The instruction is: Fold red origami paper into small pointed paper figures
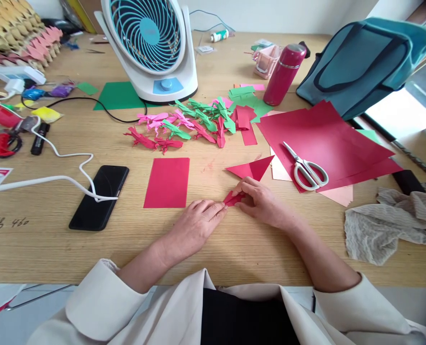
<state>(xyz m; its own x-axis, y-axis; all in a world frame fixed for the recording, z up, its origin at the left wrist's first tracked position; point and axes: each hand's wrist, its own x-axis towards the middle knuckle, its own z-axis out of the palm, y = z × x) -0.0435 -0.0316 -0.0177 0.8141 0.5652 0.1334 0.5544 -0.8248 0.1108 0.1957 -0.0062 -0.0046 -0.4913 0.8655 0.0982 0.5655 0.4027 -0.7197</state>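
Observation:
Between my two hands lies a small folded red paper point(230, 198), low on the tabletop. My right hand point(258, 201) pinches its right part between thumb and fingers. The fingertips of my left hand point(202, 218) press together on its left end, holding it to the table. Just beyond, a red paper triangle point(252, 168) stands partly raised. Left of my hands rests a flat red paper rectangle point(167, 183). Several folded paper figures point(187, 122) in red, pink and green lie in a cluster farther back.
White-handled scissors point(308, 167) lie on large red sheets point(317, 134) at right. A fan point(166, 86) stands at the back, near a red bottle point(285, 74) and a teal bag point(364, 62). At left is a black phone point(100, 199) with a white cable; a cloth point(389, 225) lies far right.

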